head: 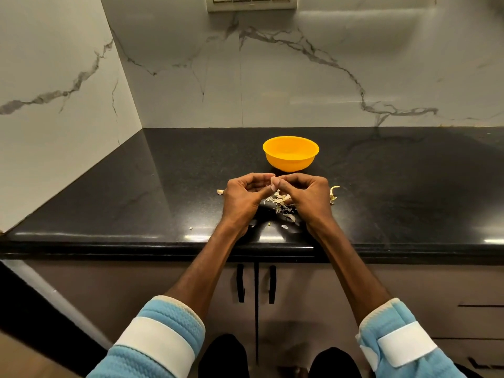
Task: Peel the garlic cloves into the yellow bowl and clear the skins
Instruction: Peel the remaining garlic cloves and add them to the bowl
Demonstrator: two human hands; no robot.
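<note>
My left hand [245, 196] and right hand [311, 195] meet just above the tabletop [163, 192], fingers curled, both pinching a garlic clove [273, 177] that is mostly hidden. I judge it small, firm and slippery, with papery skin; best nipped at the tip. Loose skins [283, 204] lie underneath, and the yellow bowl [290, 156] stands just behind.

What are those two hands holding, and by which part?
Seemingly a garlic clove, pinched between the fingertips of the left hand and the right hand. Fingers hide most of it, so which part each grip takes cannot be told.
</note>
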